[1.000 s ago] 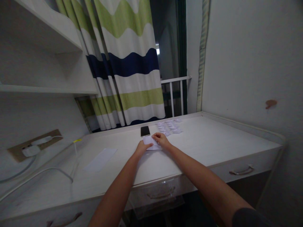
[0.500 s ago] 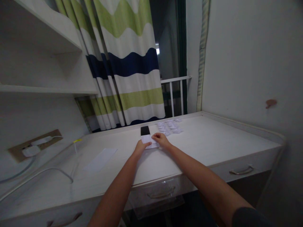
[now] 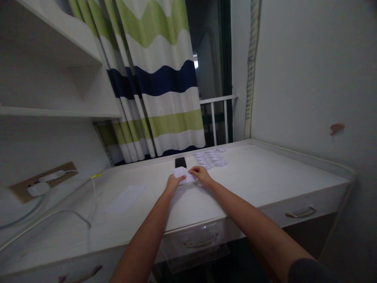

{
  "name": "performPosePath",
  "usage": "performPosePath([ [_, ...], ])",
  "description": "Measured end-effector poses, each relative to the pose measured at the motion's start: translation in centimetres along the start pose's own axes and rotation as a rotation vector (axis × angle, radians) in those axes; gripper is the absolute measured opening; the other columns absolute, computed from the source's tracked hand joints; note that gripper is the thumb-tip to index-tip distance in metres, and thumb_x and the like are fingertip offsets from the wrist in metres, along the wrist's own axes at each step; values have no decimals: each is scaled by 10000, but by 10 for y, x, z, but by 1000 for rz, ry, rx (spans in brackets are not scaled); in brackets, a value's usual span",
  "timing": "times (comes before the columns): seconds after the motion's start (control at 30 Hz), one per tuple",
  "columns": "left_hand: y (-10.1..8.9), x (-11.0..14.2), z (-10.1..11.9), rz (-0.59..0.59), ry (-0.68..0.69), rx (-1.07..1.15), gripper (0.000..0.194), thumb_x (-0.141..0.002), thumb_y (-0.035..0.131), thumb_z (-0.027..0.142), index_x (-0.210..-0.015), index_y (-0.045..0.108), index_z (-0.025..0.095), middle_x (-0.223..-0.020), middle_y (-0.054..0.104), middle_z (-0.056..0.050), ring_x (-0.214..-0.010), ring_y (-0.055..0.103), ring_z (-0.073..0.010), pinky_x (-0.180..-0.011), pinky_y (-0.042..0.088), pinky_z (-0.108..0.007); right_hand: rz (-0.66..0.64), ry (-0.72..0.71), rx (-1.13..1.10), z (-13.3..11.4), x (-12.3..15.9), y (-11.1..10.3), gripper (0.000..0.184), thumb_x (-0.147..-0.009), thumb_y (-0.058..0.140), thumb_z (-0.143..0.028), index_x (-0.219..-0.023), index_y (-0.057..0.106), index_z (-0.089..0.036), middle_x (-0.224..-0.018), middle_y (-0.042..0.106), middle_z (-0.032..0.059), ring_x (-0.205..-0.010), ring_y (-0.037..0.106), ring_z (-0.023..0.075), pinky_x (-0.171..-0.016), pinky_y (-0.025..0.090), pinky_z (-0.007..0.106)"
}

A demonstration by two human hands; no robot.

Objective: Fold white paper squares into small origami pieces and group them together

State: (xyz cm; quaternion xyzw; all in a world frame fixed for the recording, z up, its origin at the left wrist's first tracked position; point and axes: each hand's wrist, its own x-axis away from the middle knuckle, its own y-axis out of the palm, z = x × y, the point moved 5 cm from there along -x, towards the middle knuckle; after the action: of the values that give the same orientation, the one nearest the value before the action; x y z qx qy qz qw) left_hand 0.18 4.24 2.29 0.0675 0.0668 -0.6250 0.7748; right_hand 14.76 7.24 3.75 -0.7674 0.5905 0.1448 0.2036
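Far left: a white plug (image 3: 39, 189) sits in the wall socket, and a pale cable (image 3: 53, 214) arches over the desk (image 3: 273, 179). To the right of the cable, a flat sheet (image 3: 125, 199) lies at a slant on the desk, well apart from the hands. Left hand (image 3: 173, 183): closed on the left side of a small white paper (image 3: 183, 172), thumb on top. The paper is between the two hands at mid-desk (whether it touches the surface or is raised, cannot tell). Just beyond it lies a dark phone (image 3: 180, 162), its near end meeting the paper's far edge in this view. Right hand (image 3: 201, 174): fingertips pinched on the paper's right edge; the hands are near each other but apart. Right of the phone, folded white pieces (image 3: 210, 158) sit close together in rows. Far right: a metal drawer handle (image 3: 301, 214) on the desk front.
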Motion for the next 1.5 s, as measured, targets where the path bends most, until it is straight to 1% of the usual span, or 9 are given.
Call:
performPosePath([
  [0.17, -2, 5, 5, 57, -21, 11, 360, -509, 701, 189, -860, 643, 132, -883, 667, -94, -788, 615, -211, -635, 478, -280, -22, 6, 4, -1, 0, -1, 208, -609, 597, -342, -582, 583, -137, -451, 465, -36, -436, 368, 70, -444, 270, 213],
  [0.6, -4, 2, 2, 52, -22, 6, 362, -536, 688, 192, -886, 630, 121, -893, 665, -91, -779, 619, -204, -644, 479, -283, -23, -16, -14, 5, -4, -1, 190, -609, 597, -322, -601, 584, -133, -456, 475, -38, -444, 390, 71, -456, 296, 209],
  [0.7, -1, 3, 4, -3, 18, -44, 359, -528, 690, 187, -877, 638, 122, -895, 668, -86, -815, 613, -216, -697, 472, -300, -30, -33, -14, 3, -3, 0, 198, -618, 591, -323, -647, 606, -128, -518, 530, -17, -489, 425, 81, -484, 321, 214],
  [0.8, 5, 6, 7, -94, 55, -124, 345, -519, 695, 180, -854, 648, 111, -887, 673, -85, -837, 609, -226, -750, 456, -313, -35, -50, -5, 1, -2, 0, 208, -621, 594, -325, -674, 622, -126, -606, 587, 14, -561, 473, 102, -534, 357, 226],
  [0.93, 12, 11, 12, -181, 94, -201, 355, -534, 692, 193, -877, 646, 113, -921, 668, -82, -856, 604, -226, -785, 441, -320, -23, -70, 35, 3, -2, 0, 187, -613, 598, -309, -639, 622, -125, -592, 587, 20, -563, 475, 109, -545, 362, 235],
  [1.07, 10, 9, 14, -133, 136, -219, 320, -591, 660, 255, -873, 636, 104, -913, 665, -100, -836, 605, -229, -745, 453, -323, -2, -63, 41, 6, -3, -3, 183, -618, 588, -307, -624, 617, -127, -558, 570, 12, -530, 455, 100, -517, 344, 227],
  [1.2, 7, 5, 17, -86, 239, -242, 307, -623, 632, 282, -872, 625, 103, -888, 662, -102, -791, 604, -219, -688, 464, -313, 28, -26, 17, 6, -3, -5, 162, -603, 592, -290, -605, 607, -128, -549, 563, 8, -515, 448, 96, -500, 335, 220],
  [1.37, 10, 7, 20, -143, 345, -178, 393, -640, 614, 262, -1014, 588, 144, -1025, 626, -86, -855, 589, -196, -725, 461, -293, 35, -10, -2, 6, -3, -5, 142, -585, 594, -274, -573, 598, -133, -533, 554, 1, -509, 441, 93, -504, 337, 221],
  [1.5, 12, 7, 20, -181, 367, -190, 344, -658, 596, 247, -989, 615, 154, -1033, 627, -82, -887, 581, -201, -773, 447, -308, 24, 2, -33, 7, -3, -4, 137, -580, 590, -271, -560, 595, -136, -528, 552, -1, -508, 442, 92, -508, 339, 221],
])
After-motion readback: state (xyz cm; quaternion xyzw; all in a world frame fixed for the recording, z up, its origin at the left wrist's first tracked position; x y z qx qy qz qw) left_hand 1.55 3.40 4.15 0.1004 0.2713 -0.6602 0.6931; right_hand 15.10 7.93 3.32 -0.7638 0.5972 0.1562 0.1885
